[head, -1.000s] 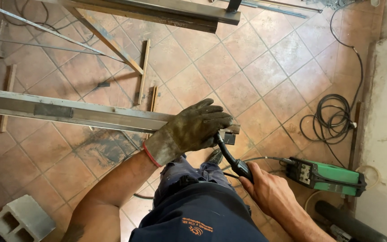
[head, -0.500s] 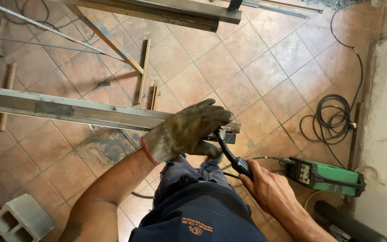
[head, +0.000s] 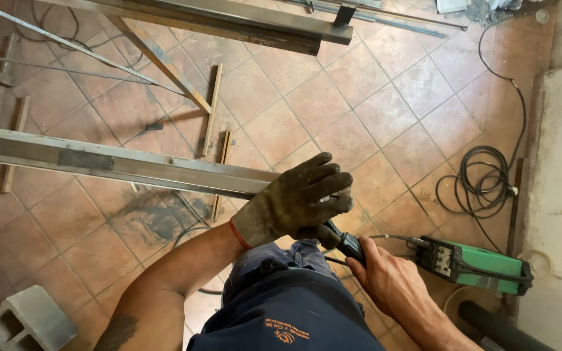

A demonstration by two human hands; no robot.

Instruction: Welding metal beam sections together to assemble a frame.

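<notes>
The gloved left hand (head: 297, 201) is closed over the near end of a long metal bar (head: 118, 162), which runs off to the left, level above the tiled floor (head: 385, 110). Just below that glove, the bare right hand (head: 391, 279) grips a black tool handle (head: 346, 244) whose tip reaches up under the gloved fingers, at the bar's end. A cable leads from the handle to a green machine (head: 482, 266) on the floor beside the right hand. A coiled cable (head: 482, 182) lies beyond it, and a grey block (head: 27, 322) sits at lower left.
</notes>
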